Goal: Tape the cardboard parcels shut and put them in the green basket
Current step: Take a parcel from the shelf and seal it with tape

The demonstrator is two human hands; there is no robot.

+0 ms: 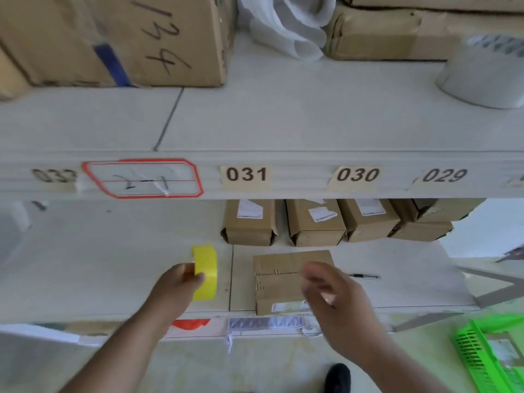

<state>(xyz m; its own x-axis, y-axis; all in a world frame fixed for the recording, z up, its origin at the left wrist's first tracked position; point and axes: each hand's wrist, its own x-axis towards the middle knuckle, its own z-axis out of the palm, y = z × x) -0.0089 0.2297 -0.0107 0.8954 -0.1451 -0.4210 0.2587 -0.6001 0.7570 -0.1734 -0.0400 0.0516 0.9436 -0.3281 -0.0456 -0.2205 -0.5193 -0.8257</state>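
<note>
- Pale shelving [283, 131], front rail carrying labels 031, 030, 029.
- Lower shelf [113, 265]: row of wrapped cardboard parcels [314, 222] at back, one cardboard parcel [278, 282] near front edge.
- Left hand [177, 287] gripping yellow tape roll [205, 276], upright beside that parcel.
- Right hand [331, 293] blurred above parcel; grip impossible to tell.
- Green basket [482, 355] low right on floor.
</note>
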